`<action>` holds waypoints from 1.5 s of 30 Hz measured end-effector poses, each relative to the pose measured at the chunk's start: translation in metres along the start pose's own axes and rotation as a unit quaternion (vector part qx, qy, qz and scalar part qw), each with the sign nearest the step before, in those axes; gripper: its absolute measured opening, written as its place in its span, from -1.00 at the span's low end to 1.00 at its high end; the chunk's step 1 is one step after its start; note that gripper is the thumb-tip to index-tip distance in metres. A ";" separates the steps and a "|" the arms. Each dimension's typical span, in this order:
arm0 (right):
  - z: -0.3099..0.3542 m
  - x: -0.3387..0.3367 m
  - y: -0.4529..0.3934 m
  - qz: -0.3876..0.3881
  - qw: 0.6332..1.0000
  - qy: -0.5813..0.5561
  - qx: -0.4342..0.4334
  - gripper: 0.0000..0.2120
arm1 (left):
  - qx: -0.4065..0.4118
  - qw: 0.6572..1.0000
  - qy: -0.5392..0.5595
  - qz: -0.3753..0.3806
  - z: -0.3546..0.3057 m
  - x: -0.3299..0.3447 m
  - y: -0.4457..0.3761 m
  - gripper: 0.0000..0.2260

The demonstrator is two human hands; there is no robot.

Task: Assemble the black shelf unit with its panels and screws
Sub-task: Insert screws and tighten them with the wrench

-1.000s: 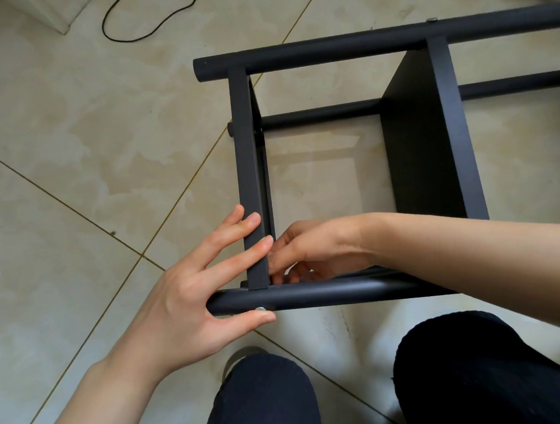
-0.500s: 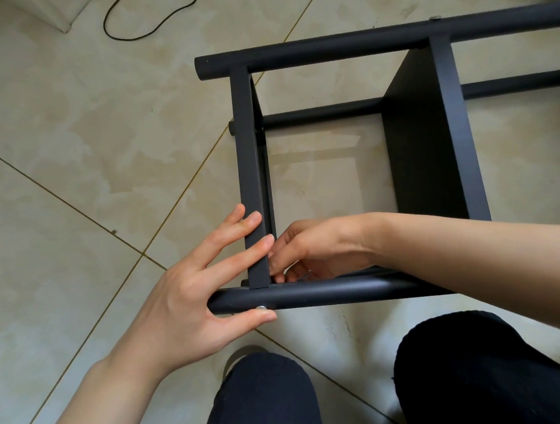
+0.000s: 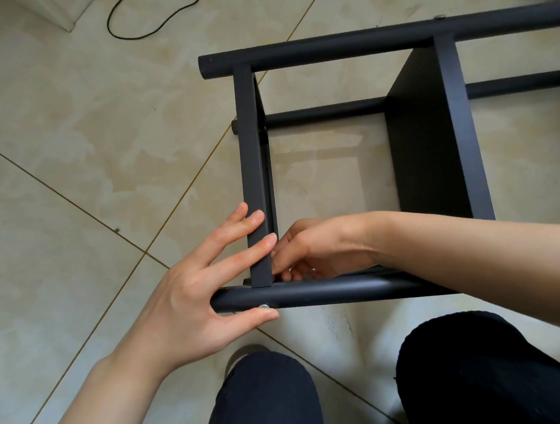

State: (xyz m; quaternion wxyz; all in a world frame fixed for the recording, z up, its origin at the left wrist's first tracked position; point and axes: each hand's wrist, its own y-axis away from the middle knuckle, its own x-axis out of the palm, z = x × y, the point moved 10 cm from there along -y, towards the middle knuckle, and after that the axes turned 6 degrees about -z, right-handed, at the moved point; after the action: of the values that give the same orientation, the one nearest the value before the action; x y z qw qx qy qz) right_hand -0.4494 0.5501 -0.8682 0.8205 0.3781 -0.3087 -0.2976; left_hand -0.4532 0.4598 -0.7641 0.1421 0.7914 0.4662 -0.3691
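Left hand (image 3: 191, 292), fingers straight, braces panel (image 3: 253, 180) onto near tube (image 3: 326, 291); right hand (image 3: 313, 249) curled behind, grip unclear; frame looks stiff, light, slick.

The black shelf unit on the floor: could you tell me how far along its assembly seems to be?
Done: the shelf unit frame holds two panels between its tubes, with a screw head atop the far tube. In hand: the left hand steadies the end panel and near tube, thumb by a silver screw, while the right hand works inside that corner, its fingertips hidden. Remaining work is out of view.
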 end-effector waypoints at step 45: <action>-0.003 0.001 0.002 0.015 0.998 0.013 0.057 -0.74 | 0.026 0.999 -0.005 0.024 -0.005 0.007 0.000 -0.55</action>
State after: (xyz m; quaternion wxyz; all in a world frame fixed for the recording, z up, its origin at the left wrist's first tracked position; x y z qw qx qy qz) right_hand -0.4460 0.5518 -0.8686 0.8058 0.4234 -0.3205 -0.2621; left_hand -0.4487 0.4665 -0.7656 0.1328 0.8040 0.4366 -0.3813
